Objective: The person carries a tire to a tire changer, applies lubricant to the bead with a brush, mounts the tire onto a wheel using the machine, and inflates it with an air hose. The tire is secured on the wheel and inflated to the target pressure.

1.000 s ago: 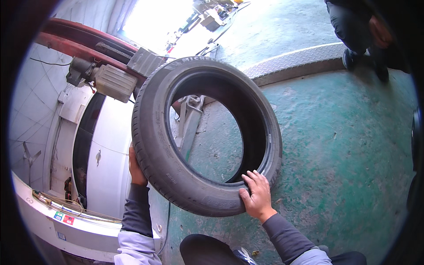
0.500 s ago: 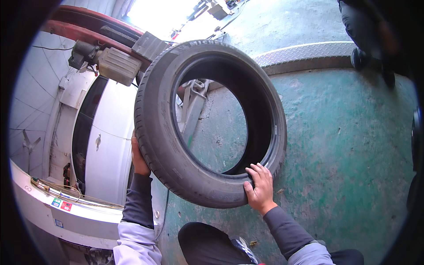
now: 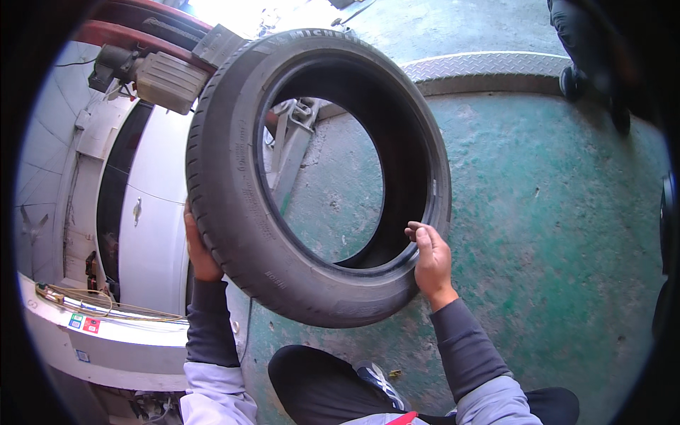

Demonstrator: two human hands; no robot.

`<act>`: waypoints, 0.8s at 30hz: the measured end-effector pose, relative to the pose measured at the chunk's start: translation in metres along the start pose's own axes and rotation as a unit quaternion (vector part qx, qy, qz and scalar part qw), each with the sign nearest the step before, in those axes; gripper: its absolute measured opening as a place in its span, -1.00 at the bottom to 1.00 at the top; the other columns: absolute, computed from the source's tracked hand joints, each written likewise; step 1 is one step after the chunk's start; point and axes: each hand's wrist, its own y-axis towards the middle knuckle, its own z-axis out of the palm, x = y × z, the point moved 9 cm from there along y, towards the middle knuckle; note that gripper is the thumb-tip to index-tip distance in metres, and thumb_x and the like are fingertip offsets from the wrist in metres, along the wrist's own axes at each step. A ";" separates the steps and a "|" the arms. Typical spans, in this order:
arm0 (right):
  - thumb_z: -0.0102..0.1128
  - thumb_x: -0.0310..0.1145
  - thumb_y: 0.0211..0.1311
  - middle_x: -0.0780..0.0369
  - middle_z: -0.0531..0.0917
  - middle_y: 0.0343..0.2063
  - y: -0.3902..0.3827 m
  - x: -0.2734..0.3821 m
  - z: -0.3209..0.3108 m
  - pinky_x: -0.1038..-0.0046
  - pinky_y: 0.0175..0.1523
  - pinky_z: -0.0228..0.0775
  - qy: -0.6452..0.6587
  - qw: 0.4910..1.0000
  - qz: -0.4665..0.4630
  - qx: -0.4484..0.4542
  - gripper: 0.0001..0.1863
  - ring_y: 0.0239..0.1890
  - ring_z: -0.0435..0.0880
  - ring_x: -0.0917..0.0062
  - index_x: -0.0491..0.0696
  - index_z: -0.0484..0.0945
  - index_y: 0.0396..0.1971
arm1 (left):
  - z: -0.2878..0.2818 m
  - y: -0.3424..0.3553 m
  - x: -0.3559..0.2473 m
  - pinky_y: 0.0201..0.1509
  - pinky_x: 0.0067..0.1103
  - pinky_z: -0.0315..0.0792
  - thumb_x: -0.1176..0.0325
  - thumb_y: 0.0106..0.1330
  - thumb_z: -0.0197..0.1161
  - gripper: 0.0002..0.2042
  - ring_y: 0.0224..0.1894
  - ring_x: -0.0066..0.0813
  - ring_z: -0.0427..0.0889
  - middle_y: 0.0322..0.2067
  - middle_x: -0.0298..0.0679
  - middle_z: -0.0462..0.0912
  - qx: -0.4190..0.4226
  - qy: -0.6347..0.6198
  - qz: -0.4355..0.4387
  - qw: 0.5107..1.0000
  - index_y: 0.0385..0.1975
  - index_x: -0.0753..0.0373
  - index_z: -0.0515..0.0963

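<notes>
A black car tyre [image 3: 237,212] without a wheel tilts in front of me, its open middle facing up towards me. My left hand [image 3: 202,249] presses against the outer tread at its lower left, with its fingers partly hidden behind the rubber. At the lower right of the tyre, my right hand [image 3: 433,263] is closed around the sidewall and inner bead, with thumb up and fingertips curled over the inner edge. Below the tyre are my dark trouser leg [image 3: 312,375] and a striped shoe [image 3: 379,382].
Left stands a white car [image 3: 150,191]; above it are a motor unit [image 3: 170,81] and a red beam [image 3: 106,33]. A metal arm [image 3: 292,145] shows through the tyre. A white ledge [image 3: 134,354] carries cables. Beyond lies a tread-plate strip [image 3: 489,65], beside another person's leg [image 3: 565,32].
The tyre sits further left and slightly higher in the picture, as does the background. My right hand has gone from lying spread on the lower sidewall to curling round its right edge.
</notes>
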 end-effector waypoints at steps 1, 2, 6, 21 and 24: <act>0.00 -0.14 0.56 0.14 0.76 -0.19 0.006 -0.001 -0.002 0.47 0.08 0.48 0.019 1.000 0.008 -0.002 -0.57 -0.10 0.68 0.54 -0.21 0.66 0.00 | 0.000 0.000 0.002 0.50 -0.30 0.24 -0.13 0.64 -0.29 -0.36 0.40 -0.24 0.36 0.40 -0.13 0.33 0.000 -0.026 -0.007 1.000 0.52 0.18 0.12; -0.01 -0.14 0.57 0.15 0.76 -0.19 0.011 -0.002 -0.008 0.47 0.08 0.48 0.035 0.999 0.015 -0.013 -0.57 -0.11 0.67 0.55 -0.21 0.66 0.00 | -0.001 0.001 0.004 0.49 -0.30 0.24 -0.13 0.64 -0.30 -0.36 0.40 -0.25 0.36 0.40 -0.14 0.34 -0.001 -0.052 -0.016 0.999 0.52 0.18 0.13; -0.06 -0.11 0.58 0.22 0.74 -0.20 0.032 -0.004 -0.035 0.48 0.06 0.46 0.060 0.997 0.019 -0.051 -0.53 -0.17 0.62 0.59 -0.22 0.65 0.00 | -0.004 0.009 0.002 0.44 -0.31 0.31 -0.15 0.63 -0.29 -0.36 0.35 -0.25 0.42 0.38 -0.15 0.37 -0.031 -0.024 -0.032 0.999 0.51 0.16 0.16; -0.12 -0.05 0.59 0.20 0.77 -0.17 -0.021 0.118 -0.060 0.49 -0.04 0.43 -0.061 0.955 0.180 -0.227 -0.49 -0.24 0.65 0.57 -0.16 0.54 0.17 | 0.038 -0.047 -0.034 0.57 -0.30 -0.03 -0.49 0.25 0.15 0.17 0.52 -0.16 0.12 0.48 -0.01 0.12 -0.060 0.192 0.035 0.979 0.55 0.41 -0.09; -0.12 -0.01 0.60 0.17 0.76 -0.13 -0.012 0.185 -0.039 0.49 -0.01 0.47 -0.126 0.949 0.193 -0.215 -0.47 -0.22 0.66 0.56 -0.15 0.52 0.20 | 0.037 -0.105 -0.030 0.59 -0.23 -0.09 -0.50 0.10 0.30 0.31 0.53 -0.02 0.06 0.50 0.10 0.01 -0.060 0.245 -0.010 0.968 0.54 0.45 -0.18</act>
